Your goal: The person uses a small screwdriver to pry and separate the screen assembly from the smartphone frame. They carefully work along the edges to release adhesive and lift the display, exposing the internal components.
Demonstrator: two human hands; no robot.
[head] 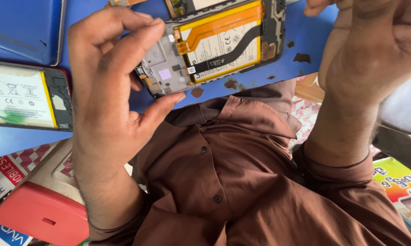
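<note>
My left hand [106, 95] pinches the near end of an opened phone [214, 43], thumb under its corner and forefinger across its top. The phone has no back cover and shows a yellow-edged white battery, an orange flex strip and a grey circuit board. It hangs just over the blue table [301, 34]. My right hand [369, 50] is raised at the right with its back towards me. Its fingers run out of the top of the view, one fingertip close to the phone's far end. Whether it touches the phone is hidden.
A second opened phone [28, 95] with a white battery lies at the left on the table. A blue back cover [23, 27] lies behind it. A red plastic thing [41, 214] and printed sheets [396, 182] sit lower down. My brown shirt [242, 182] fills the middle.
</note>
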